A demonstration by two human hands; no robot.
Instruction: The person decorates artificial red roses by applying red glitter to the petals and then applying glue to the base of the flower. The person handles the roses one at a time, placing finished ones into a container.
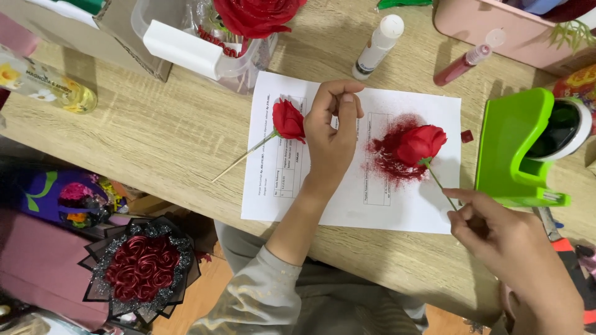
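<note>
Head view, wooden table [161, 130]. Right hand [496, 232] pinches the thin green stem of a red fabric rose [421, 144] between thumb and fingers; the bloom lies over a patch of red glitter [388, 162] on a white printed sheet [397, 205]. Left hand [332, 133] hovers over the sheet's middle, fingers curled in, fingertips pressed together at the thumb; whether it pinches anything can't be told. Just left of that hand, a second red rose [288, 120] on a pale stick lies at the sheet's left part, its stick running off onto the table.

Bright green tape dispenser [518, 146] sits right of the sheet, near the right hand. White glue bottle [379, 46] and a red glitter tube [462, 64] lie above the sheet. Clear container with a large red rose [254, 15] at top. Yellow-labelled bottle [46, 84] at far left. Finished bouquet of dark red roses [141, 267] in black wrap sits below the table edge, lower left.
</note>
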